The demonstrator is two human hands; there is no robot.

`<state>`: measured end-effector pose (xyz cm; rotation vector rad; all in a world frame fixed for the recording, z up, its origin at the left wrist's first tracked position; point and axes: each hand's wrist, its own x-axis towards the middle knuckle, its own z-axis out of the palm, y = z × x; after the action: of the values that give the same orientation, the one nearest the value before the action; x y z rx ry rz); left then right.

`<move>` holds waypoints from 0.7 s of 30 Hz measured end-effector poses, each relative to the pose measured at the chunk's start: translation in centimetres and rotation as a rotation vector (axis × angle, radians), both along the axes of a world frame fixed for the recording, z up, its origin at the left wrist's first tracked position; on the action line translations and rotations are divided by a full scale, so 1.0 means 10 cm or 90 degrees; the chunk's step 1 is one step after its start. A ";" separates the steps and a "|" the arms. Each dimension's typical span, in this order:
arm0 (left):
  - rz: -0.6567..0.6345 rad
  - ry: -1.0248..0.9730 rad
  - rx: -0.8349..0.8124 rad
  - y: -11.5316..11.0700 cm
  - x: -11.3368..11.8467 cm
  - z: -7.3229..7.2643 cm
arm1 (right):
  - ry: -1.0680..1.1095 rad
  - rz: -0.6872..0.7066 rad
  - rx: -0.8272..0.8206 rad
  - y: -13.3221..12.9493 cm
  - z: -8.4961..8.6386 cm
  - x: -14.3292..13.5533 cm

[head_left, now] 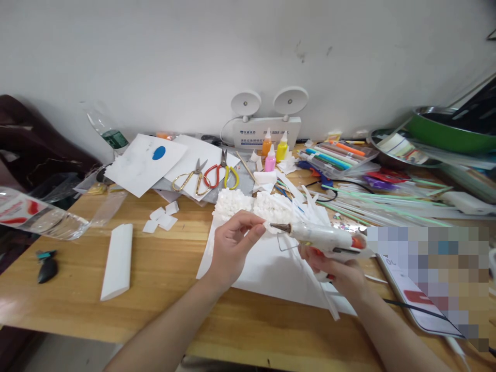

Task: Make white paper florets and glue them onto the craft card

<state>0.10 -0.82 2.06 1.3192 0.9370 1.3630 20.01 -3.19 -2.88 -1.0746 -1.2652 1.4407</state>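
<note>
My right hand (329, 266) is wrapped round the handle of a white hot glue gun (323, 236), whose dark nozzle points left. At the nozzle's tip, my left hand (234, 245) pinches a small white piece of paper (267, 226) between thumb and forefinger. Whether nozzle and piece touch, I cannot tell. Beneath both hands lies a white paper sheet (267, 274). Clusters of crumpled white bits (234, 203) stand along its far edge, partly behind my left hand. White paper strips (323, 289) hang over the sheet below the gun.
On the left are several white paper squares (166, 222) and a flat white roll (117, 261). Gold scissors (190, 175) and red-and-yellow pliers (222, 170) rest farther back. Small paint bottles (270, 159) stand before an emergency light (248, 132). A tablet (411, 294) and cable occupy the right.
</note>
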 end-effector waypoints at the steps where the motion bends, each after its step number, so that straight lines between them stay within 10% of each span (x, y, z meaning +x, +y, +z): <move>1: 0.002 0.001 0.006 0.00 0.00 0.00 | -0.008 -0.005 -0.008 0.01 0.01 -0.01; 6: 0.027 0.016 0.038 0.02 -0.02 0.02 | -0.078 -0.101 0.005 0.06 0.10 -0.05; 13: 0.050 0.005 0.045 0.07 -0.08 0.01 | -0.359 -0.471 0.047 0.50 0.13 0.20; 21: 0.079 -0.020 0.049 0.14 -0.15 -0.02 | -0.640 -0.410 0.100 1.30 0.03 0.38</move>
<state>-1.44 0.60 1.88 1.3125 0.9666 1.5236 23.79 9.83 -2.60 -1.9682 -1.4275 0.2606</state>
